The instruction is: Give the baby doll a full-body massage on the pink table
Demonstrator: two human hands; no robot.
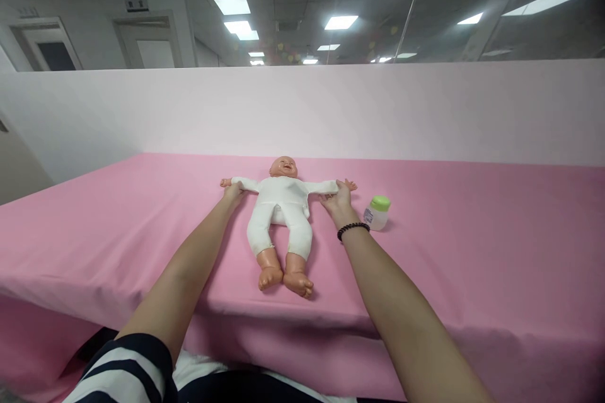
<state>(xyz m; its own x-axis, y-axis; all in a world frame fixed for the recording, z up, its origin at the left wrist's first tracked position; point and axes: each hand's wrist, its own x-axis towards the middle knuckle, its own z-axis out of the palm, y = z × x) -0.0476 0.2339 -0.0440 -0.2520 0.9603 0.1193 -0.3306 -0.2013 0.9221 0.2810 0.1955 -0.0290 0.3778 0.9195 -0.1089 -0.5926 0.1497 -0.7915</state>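
Note:
A baby doll (282, 198) with a white cloth body lies on its back on the pink-covered table, head away from me and feet toward me. Both its arms are stretched out sideways. My left hand (233, 191) is closed around the doll's arm on the left, near the wrist. On the other side, my right hand (337, 199) grips the doll's other arm close to its hand, thumb on top. A dark beaded bracelet circles my right wrist. Just right of that wrist stands a clear bottle (377, 214) with a green cap, slightly tilted in view.
The pink cloth (472, 233) covers the wide table and hangs over its front edge. A low white wall (302, 110) runs along the back, with glass panes above it. Doors and ceiling lights show beyond.

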